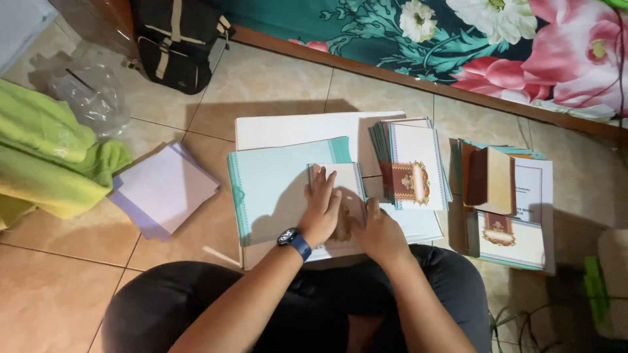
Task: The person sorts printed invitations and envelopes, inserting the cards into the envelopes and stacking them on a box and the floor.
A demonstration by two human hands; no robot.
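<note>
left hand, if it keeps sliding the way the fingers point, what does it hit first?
The left hand lies flat on a folded card, fingers pointing up the picture. Past the card's far edge, it would likely first meet the large white board underneath. The stack of cards sits off to the right.

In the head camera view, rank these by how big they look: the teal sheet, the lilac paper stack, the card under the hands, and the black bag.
1. Teal sheet, clearly largest.
2. Lilac paper stack and black bag: similar; bag is cut off by the frame and farther away, so unranked.
3. Card under the left hand, smallest.
</note>
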